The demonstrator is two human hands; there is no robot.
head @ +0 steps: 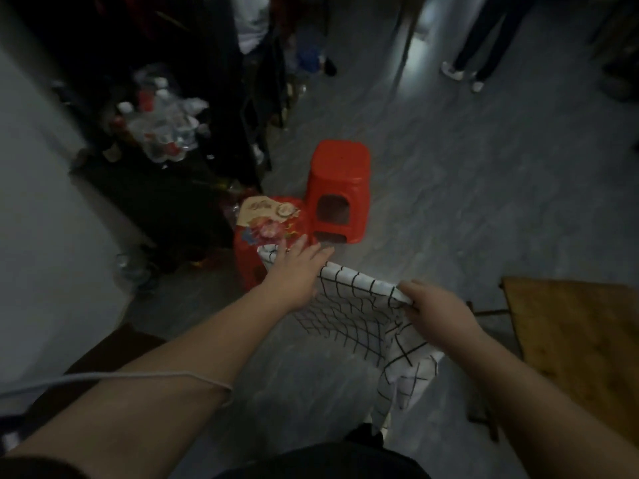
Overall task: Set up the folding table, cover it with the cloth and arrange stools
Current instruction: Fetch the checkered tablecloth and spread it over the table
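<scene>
A white cloth (pixel 349 305) with a black grid hangs in front of me between both hands. My right hand (pixel 435 305) grips its upper edge, and the rest droops toward the floor. My left hand (pixel 294 271) reaches forward with straight fingers at the cloth's far corner, which lies over a red stool (pixel 252 267). That stool carries a colourful snack bag (pixel 269 219). A second red stool (pixel 339 191) stands upright just behind it. The wooden top of the folding table (pixel 574 340) shows at the right edge.
A dark shelf (pixel 152 188) piled with plastic bottles (pixel 159 129) stands at the left by a white wall. A person's legs in white shoes (pixel 463 74) stand at the far right. Grey floor stretches ahead. A cord (pixel 138 378) crosses my left forearm.
</scene>
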